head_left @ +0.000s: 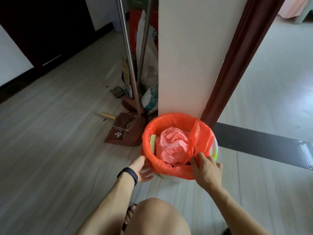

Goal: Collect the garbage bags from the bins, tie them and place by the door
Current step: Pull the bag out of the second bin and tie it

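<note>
A round bin (pixel 215 150) stands on the floor against a white wall corner, lined with an orange garbage bag (pixel 157 124) folded over its rim. Inside lies a crumpled pink plastic bag (pixel 172 146). My right hand (pixel 205 168) pinches the orange bag's edge at the near right rim, fingers closed on the plastic. My left hand (pixel 142 168), with a dark band on the wrist, rests against the bin's near left side, fingers spread and partly hidden under the bag's overhang.
A brown dustpan (pixel 122 131) with debris and two metal poles (pixel 133 68) stand left of the bin. A wood-handled tool (pixel 105 115) lies on the floor. A dark red door frame (pixel 237 61) rises to the right, with a dark threshold strip (pixel 262 141). My knee (pixel 157 217) is below.
</note>
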Demonstrator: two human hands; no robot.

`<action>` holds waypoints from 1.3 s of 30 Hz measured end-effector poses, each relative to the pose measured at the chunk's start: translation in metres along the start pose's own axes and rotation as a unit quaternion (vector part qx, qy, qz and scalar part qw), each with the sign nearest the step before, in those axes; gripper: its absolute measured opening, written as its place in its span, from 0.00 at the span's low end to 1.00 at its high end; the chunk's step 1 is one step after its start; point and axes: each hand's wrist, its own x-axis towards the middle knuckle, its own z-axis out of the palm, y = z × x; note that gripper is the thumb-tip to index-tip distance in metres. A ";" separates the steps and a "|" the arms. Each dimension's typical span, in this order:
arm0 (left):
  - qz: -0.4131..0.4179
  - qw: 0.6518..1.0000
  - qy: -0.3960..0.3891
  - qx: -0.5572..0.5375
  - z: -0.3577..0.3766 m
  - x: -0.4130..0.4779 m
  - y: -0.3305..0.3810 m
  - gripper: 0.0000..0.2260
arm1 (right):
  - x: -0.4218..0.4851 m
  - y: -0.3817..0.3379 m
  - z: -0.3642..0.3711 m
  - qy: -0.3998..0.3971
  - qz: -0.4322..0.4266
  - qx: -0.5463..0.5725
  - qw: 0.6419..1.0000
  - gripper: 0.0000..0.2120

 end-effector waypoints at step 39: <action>0.311 0.900 0.267 0.149 -0.013 -0.044 0.055 0.18 | 0.017 -0.035 -0.067 -0.061 0.168 0.396 0.901 0.12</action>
